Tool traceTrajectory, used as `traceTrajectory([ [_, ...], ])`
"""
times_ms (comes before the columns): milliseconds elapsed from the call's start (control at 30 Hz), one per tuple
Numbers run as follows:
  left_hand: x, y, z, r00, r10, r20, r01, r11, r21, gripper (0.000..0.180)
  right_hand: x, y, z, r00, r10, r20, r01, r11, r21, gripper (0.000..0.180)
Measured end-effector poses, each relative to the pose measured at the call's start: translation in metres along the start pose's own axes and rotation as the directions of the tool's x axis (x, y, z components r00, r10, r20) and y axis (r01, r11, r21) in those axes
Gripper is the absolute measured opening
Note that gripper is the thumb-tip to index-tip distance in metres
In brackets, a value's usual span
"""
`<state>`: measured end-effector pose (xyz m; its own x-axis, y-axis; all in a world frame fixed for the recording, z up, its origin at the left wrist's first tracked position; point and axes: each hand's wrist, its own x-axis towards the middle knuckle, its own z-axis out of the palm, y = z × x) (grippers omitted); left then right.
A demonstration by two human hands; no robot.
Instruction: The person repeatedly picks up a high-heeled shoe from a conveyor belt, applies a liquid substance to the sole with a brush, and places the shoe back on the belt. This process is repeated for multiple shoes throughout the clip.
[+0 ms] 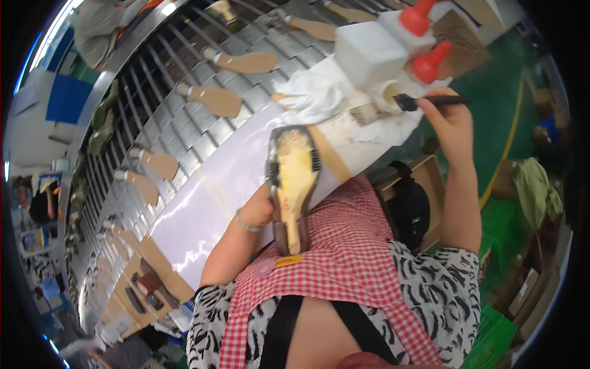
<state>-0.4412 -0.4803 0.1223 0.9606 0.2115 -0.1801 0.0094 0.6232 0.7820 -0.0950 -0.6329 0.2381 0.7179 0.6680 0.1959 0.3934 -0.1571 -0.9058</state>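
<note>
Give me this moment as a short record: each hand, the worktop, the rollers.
left hand: gripping an upturned shoe, yellowish underside showing
right hand: holding a black brush
brush position: by a small white pot; contact unclear
worktop: white cloth, white containers, red-orange nozzles
rollers: several tan soles, spaced apart

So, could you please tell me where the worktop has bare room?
The widest bare patch is the glossy white sheet, bordered by the metal conveyor, the left hand with its upturned shoe, and brown cardboard. The upper right is crowded: white cloth, boxy white container, red cone-shaped caps, small round pot, and the brush in the right hand.
</note>
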Motion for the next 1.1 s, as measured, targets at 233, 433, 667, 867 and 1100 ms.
traceTrajectory([
  [233,0.0,0.0,0.001,0.982,0.117,-0.152,-0.128,0.99,-0.066,0.099,0.033,0.029,0.006,0.994,-0.097,0.057,0.109,0.959,-0.262,0.021],
  [433,-0.01,0.002,-0.004,0.976,0.108,-0.189,-0.093,0.992,0.088,0.108,0.039,0.024,0.008,0.973,0.078,0.217,0.001,0.939,-0.343,0.025],
  [667,-0.005,0.011,0.003,0.958,0.145,-0.247,-0.128,0.988,0.085,0.109,0.028,0.043,-0.014,0.979,0.185,0.084,-0.202,0.927,0.315,0.023],
  [867,0.008,0.022,0.018,0.915,0.209,-0.345,-0.206,0.977,0.045,0.118,0.018,0.071,-0.012,0.871,0.426,0.243,-0.434,0.436,0.789,0.021],
  [1100,0.009,0.029,0.022,0.918,0.186,-0.351,-0.181,0.982,0.047,0.121,0.023,0.098,0.004,0.689,0.676,0.262,-0.506,0.19,0.841,0.022],
])
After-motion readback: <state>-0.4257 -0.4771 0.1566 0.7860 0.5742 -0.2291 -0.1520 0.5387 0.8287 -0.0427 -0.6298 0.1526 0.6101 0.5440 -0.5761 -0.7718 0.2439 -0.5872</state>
